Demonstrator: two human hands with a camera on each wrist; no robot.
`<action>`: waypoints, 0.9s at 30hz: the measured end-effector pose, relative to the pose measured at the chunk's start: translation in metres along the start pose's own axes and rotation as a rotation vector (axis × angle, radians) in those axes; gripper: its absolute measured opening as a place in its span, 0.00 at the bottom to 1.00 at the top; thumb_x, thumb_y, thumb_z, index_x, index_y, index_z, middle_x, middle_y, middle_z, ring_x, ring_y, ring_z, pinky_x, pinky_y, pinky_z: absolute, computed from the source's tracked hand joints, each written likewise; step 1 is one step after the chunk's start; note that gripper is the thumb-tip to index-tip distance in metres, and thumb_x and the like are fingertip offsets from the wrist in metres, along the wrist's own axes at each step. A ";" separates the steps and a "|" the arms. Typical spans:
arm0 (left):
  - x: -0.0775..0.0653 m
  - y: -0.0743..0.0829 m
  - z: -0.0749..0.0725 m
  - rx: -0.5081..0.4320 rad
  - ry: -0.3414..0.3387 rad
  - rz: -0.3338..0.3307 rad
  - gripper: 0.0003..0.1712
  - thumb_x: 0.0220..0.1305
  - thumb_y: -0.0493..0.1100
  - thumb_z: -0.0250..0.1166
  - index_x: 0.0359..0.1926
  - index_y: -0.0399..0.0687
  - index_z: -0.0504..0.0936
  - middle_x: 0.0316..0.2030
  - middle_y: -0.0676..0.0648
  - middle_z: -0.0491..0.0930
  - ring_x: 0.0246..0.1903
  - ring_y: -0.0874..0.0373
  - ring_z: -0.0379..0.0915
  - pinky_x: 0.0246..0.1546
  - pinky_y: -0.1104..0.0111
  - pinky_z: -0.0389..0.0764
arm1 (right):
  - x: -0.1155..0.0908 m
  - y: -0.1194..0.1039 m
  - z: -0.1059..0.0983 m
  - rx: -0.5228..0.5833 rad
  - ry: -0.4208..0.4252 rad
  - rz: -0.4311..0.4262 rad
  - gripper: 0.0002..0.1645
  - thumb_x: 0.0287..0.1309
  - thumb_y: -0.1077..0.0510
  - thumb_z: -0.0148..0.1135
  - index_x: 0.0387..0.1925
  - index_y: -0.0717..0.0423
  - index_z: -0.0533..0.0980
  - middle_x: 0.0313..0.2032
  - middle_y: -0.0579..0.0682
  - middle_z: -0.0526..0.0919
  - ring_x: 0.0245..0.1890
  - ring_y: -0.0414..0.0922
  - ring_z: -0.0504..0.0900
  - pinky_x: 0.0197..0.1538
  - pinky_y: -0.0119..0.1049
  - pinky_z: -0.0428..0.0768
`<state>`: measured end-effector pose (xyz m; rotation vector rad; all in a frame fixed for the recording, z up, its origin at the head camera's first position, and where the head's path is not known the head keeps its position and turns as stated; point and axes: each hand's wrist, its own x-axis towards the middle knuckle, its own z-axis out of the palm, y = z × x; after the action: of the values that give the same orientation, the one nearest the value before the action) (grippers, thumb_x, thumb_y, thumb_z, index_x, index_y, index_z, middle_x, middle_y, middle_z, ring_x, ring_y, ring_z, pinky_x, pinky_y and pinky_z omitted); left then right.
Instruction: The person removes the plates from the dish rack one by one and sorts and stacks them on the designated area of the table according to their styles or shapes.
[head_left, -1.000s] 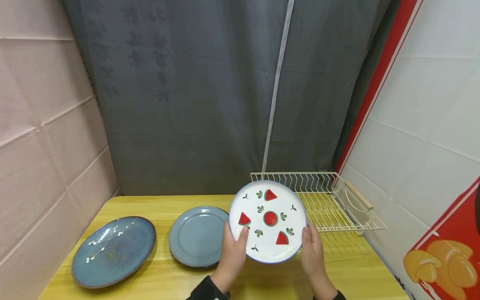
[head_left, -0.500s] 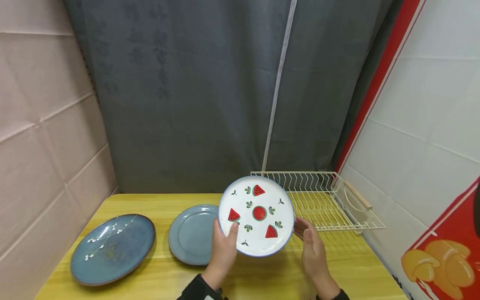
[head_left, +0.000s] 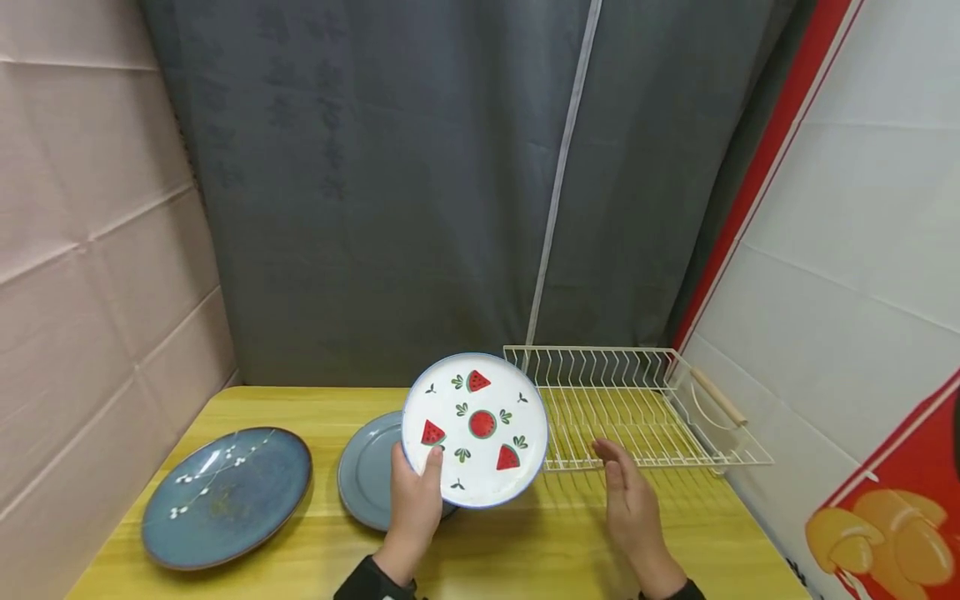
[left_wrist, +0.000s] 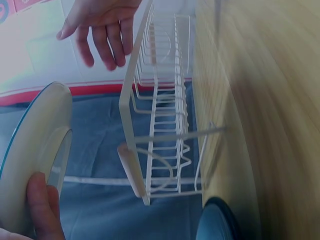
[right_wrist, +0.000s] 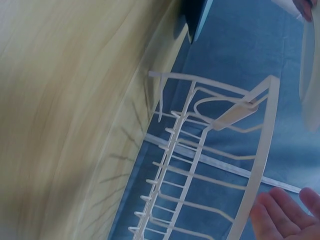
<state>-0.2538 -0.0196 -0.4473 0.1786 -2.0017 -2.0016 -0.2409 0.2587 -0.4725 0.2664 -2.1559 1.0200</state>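
A white plate (head_left: 480,400) with a blue rim and painted watermelon pieces is held up, tilted toward the head camera. My left hand (head_left: 414,500) grips its lower left edge, thumb on the face; in the left wrist view fingers (left_wrist: 44,205) lie against its underside. My right hand (head_left: 632,508) is apart from the plate, fingers extended, in front of the dish rack (head_left: 630,417). In the right wrist view its fingers (right_wrist: 285,212) appear beside the rack's frame. Behind the held plate, a grey-blue plate (head_left: 363,475) lies partly hidden on the table.
A larger dark blue oval plate (head_left: 225,500) with a white blossom branch lies at the table's left. The wire rack has wooden handles (head_left: 717,396) and stands at the back right of the wooden table (head_left: 300,575). A grey curtain (head_left: 375,208) hangs behind.
My right hand has let go of the watermelon plate and stays at the right. My left hand has carried the plate leftward, so it now overlaps the grey-blue plate in the head view.
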 end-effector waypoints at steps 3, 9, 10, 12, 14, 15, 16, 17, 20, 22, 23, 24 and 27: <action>0.002 -0.002 -0.010 0.018 0.036 0.005 0.24 0.69 0.39 0.55 0.62 0.39 0.59 0.54 0.39 0.72 0.54 0.50 0.72 0.50 0.77 0.75 | 0.001 0.002 -0.001 -0.069 -0.001 -0.013 0.21 0.70 0.65 0.43 0.60 0.57 0.73 0.53 0.56 0.83 0.53 0.34 0.78 0.53 0.11 0.66; 0.004 -0.006 -0.026 0.054 0.105 -0.018 0.29 0.69 0.38 0.54 0.66 0.36 0.55 0.58 0.35 0.69 0.59 0.45 0.68 0.63 0.58 0.69 | 0.000 0.007 -0.004 -0.224 0.001 -0.115 0.20 0.68 0.63 0.49 0.59 0.58 0.73 0.54 0.60 0.82 0.51 0.55 0.80 0.53 0.30 0.75; 0.005 -0.007 -0.028 0.054 0.118 -0.026 0.29 0.69 0.38 0.54 0.67 0.36 0.55 0.59 0.34 0.68 0.60 0.44 0.67 0.65 0.55 0.67 | 0.000 0.008 -0.004 -0.244 0.002 -0.130 0.20 0.68 0.62 0.49 0.59 0.58 0.73 0.54 0.60 0.81 0.51 0.57 0.80 0.51 0.37 0.78; 0.006 -0.008 -0.032 0.048 0.144 -0.040 0.31 0.68 0.37 0.54 0.67 0.34 0.54 0.60 0.33 0.66 0.61 0.41 0.65 0.67 0.51 0.64 | 0.000 0.009 -0.005 -0.269 0.002 -0.152 0.20 0.68 0.59 0.50 0.59 0.59 0.73 0.54 0.62 0.81 0.50 0.59 0.81 0.46 0.49 0.79; 0.008 -0.009 -0.035 0.050 0.162 -0.061 0.32 0.68 0.37 0.53 0.68 0.33 0.52 0.61 0.31 0.64 0.62 0.39 0.62 0.68 0.49 0.61 | 0.001 0.011 -0.007 -0.287 -0.001 -0.159 0.20 0.69 0.58 0.50 0.59 0.58 0.73 0.53 0.62 0.81 0.50 0.59 0.81 0.45 0.55 0.79; 0.010 -0.010 -0.037 0.052 0.172 -0.071 0.32 0.68 0.38 0.53 0.68 0.32 0.52 0.61 0.31 0.64 0.63 0.39 0.62 0.69 0.48 0.60 | 0.001 0.012 -0.007 -0.291 -0.005 -0.158 0.20 0.69 0.57 0.50 0.59 0.58 0.73 0.54 0.62 0.81 0.50 0.59 0.81 0.45 0.56 0.79; 0.011 -0.011 -0.039 0.055 0.180 -0.079 0.33 0.68 0.38 0.53 0.69 0.32 0.51 0.62 0.30 0.62 0.64 0.38 0.60 0.70 0.47 0.59 | 0.002 0.014 -0.008 -0.296 -0.009 -0.154 0.20 0.69 0.57 0.50 0.59 0.58 0.73 0.54 0.61 0.81 0.50 0.59 0.81 0.45 0.56 0.79; 0.013 -0.012 -0.041 0.056 0.185 -0.086 0.34 0.68 0.38 0.52 0.69 0.32 0.50 0.63 0.30 0.61 0.65 0.38 0.59 0.70 0.47 0.57 | 0.002 0.015 -0.009 -0.303 -0.013 -0.153 0.20 0.69 0.56 0.50 0.59 0.57 0.73 0.54 0.61 0.81 0.51 0.59 0.81 0.45 0.57 0.79; 0.016 -0.014 -0.047 0.065 0.192 -0.116 0.38 0.69 0.39 0.52 0.72 0.33 0.45 0.66 0.29 0.57 0.68 0.37 0.55 0.72 0.46 0.54 | 0.003 0.018 -0.011 -0.318 -0.025 -0.147 0.20 0.69 0.55 0.51 0.59 0.56 0.73 0.55 0.60 0.81 0.52 0.58 0.81 0.44 0.57 0.80; 0.017 -0.016 -0.052 0.072 0.193 -0.134 0.39 0.69 0.39 0.51 0.73 0.33 0.43 0.67 0.28 0.56 0.68 0.36 0.54 0.72 0.46 0.54 | 0.003 0.019 -0.011 -0.333 -0.034 -0.145 0.20 0.68 0.55 0.52 0.59 0.55 0.73 0.55 0.60 0.81 0.52 0.58 0.81 0.44 0.57 0.80; 0.017 -0.018 -0.054 0.074 0.193 -0.145 0.39 0.69 0.39 0.51 0.73 0.33 0.43 0.67 0.27 0.56 0.68 0.36 0.54 0.72 0.46 0.54 | 0.003 0.019 -0.012 -0.338 -0.039 -0.142 0.21 0.68 0.55 0.53 0.59 0.56 0.73 0.56 0.60 0.80 0.53 0.58 0.80 0.45 0.57 0.80; 0.017 -0.019 -0.056 0.085 0.194 -0.159 0.39 0.70 0.40 0.50 0.74 0.33 0.42 0.67 0.27 0.56 0.68 0.35 0.55 0.70 0.45 0.57 | 0.003 0.019 -0.012 -0.345 -0.043 -0.140 0.21 0.68 0.55 0.53 0.59 0.56 0.73 0.56 0.60 0.80 0.53 0.58 0.80 0.45 0.57 0.80; 0.015 -0.024 -0.062 0.105 0.195 -0.202 0.38 0.70 0.41 0.49 0.73 0.31 0.42 0.65 0.26 0.57 0.65 0.35 0.57 0.66 0.46 0.64 | 0.002 0.019 -0.012 -0.369 -0.053 -0.142 0.22 0.66 0.55 0.56 0.59 0.57 0.73 0.56 0.60 0.80 0.54 0.58 0.79 0.49 0.57 0.79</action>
<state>-0.2526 -0.0832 -0.4709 0.5977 -2.0326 -1.9088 -0.2450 0.2803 -0.4768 0.2668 -2.2867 0.5273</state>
